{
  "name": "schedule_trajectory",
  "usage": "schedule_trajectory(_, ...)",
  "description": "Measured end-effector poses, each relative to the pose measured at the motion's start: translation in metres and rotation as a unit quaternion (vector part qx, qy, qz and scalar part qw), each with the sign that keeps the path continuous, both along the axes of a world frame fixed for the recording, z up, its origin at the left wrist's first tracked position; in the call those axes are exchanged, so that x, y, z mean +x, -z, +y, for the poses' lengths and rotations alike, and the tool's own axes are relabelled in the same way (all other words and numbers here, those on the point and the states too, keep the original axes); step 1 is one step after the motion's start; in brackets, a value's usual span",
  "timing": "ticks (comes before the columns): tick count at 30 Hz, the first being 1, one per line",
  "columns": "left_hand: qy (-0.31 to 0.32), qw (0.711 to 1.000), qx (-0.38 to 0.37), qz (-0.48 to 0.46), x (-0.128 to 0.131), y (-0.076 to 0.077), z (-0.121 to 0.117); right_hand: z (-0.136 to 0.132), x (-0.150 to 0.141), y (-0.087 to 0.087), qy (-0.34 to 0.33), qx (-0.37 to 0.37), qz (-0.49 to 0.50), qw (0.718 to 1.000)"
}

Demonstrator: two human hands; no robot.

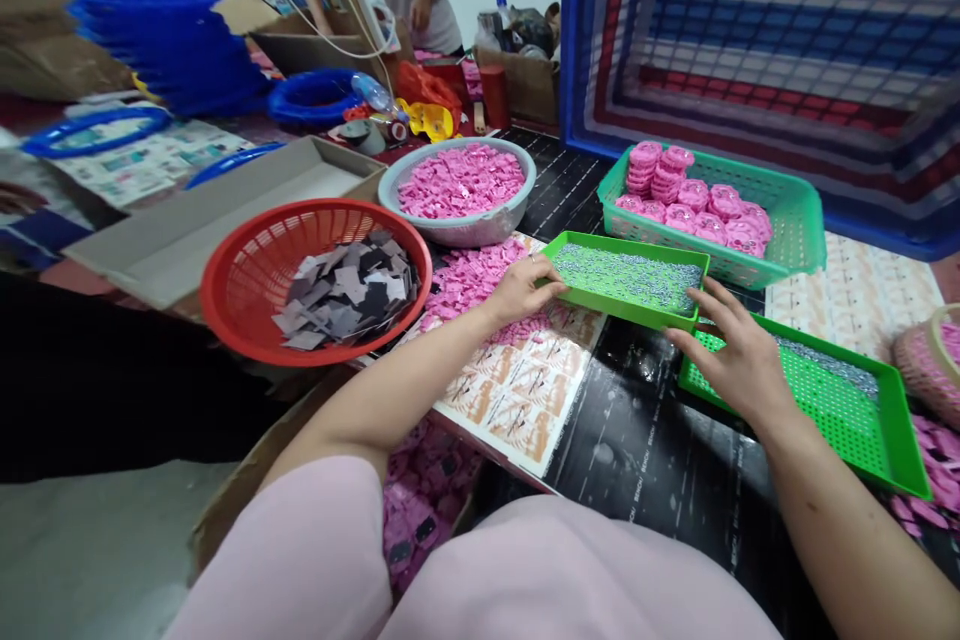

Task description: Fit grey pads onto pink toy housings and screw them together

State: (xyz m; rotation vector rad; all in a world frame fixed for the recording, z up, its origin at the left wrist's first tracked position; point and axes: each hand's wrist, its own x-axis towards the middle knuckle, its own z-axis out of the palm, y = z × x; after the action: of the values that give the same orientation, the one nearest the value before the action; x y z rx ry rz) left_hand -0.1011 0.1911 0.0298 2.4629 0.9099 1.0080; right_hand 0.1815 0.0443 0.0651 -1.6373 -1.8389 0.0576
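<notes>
My left hand [520, 290] grips the left end of a small green tray [574, 255] filled with tiny silvery beads. My right hand [739, 360] holds the tray's near right corner, fingers spread along its edge. The tray is lifted a little above the black table. Just right of it lies a larger green perforated tray [847, 410] with a strip of the same silvery beads. A heap of pink pieces [469, 280] lies behind my left hand.
A red basket [247, 260] of grey squares sits at left, a grey bowl [457, 225] of pink pieces behind, a green basket [795, 220] of pink round stacks at right. Another person stands at the back. A box of pink pieces is under the table.
</notes>
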Motion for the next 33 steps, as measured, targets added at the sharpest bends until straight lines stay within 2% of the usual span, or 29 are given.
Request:
schedule_trajectory(5,0.002,1.0,0.007,0.007,0.008,-0.012,0.0,-0.004,0.005,0.005,0.002,0.015,0.038,0.999)
schedule_trajectory(9,0.008,1.0,0.013,0.009,0.008,-0.027,-0.008,-0.013,0.004,0.0,0.023,0.052,0.062,0.996)
schedule_trajectory(15,0.003,1.0,0.016,0.019,0.0,-0.054,-0.008,-0.012,-0.001,-0.008,0.02,0.006,0.148,0.989)
schedule_trajectory(22,0.027,0.998,0.018,0.048,0.002,-0.07,-0.013,-0.021,-0.003,-0.009,0.037,-0.021,0.207,0.977)
schedule_trajectory(28,0.037,0.997,0.016,0.073,0.002,-0.075,-0.009,-0.021,-0.004,-0.001,0.046,-0.026,0.224,0.973)
schedule_trajectory(33,0.032,0.997,0.035,0.058,0.004,-0.062,-0.002,-0.012,-0.001,0.007,0.032,-0.015,0.222,0.974)
